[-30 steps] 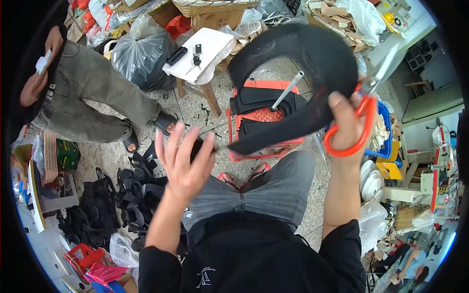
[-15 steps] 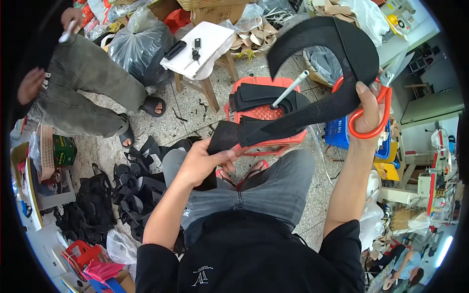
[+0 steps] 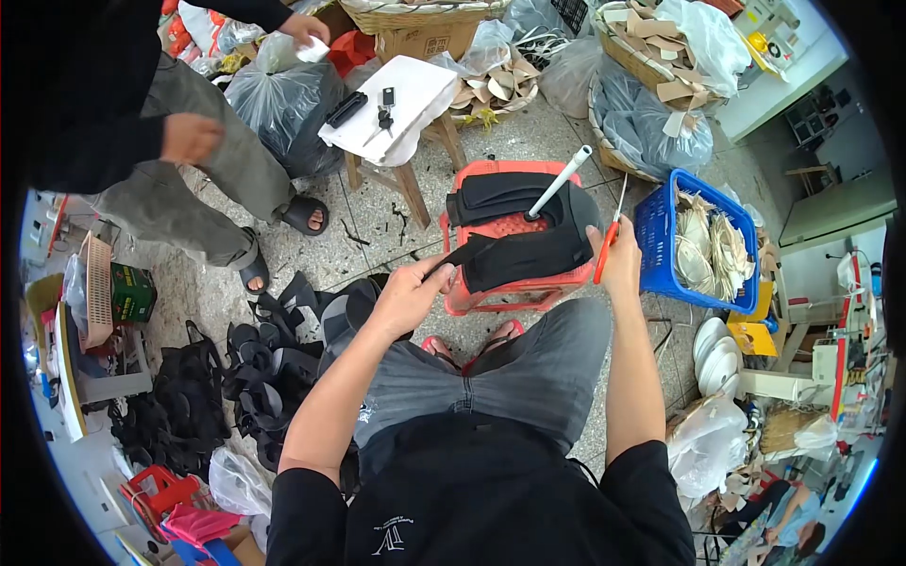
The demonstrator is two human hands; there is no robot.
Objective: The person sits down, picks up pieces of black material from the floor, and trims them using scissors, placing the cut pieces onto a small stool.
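My left hand [image 3: 408,298] pinches the narrow end of a curved black fabric piece [image 3: 524,257]. The rest of that piece lies over a stack of similar black pieces [image 3: 510,191] on a red plastic stool [image 3: 457,301]. From the stool a pale tube [image 3: 562,181] sticks up at a slant. At the stool's right edge, my right hand [image 3: 619,261] is closed around orange-handled scissors [image 3: 607,250], blades pointing away from me. Its thumb is by the right end of the black piece; whether it grips the fabric too is unclear.
A blue basket [image 3: 668,289] of pale strips stands right of the stool. A wooden stool [image 3: 408,179] with keys and a black object stands ahead. Another person [image 3: 193,174] is at the left. Black scraps [image 3: 260,363] lie on the floor by my left leg.
The curved black piece has come down from the air onto the stool. My right hand with the scissors has moved down and left. The other person has leaned in, holding something white.
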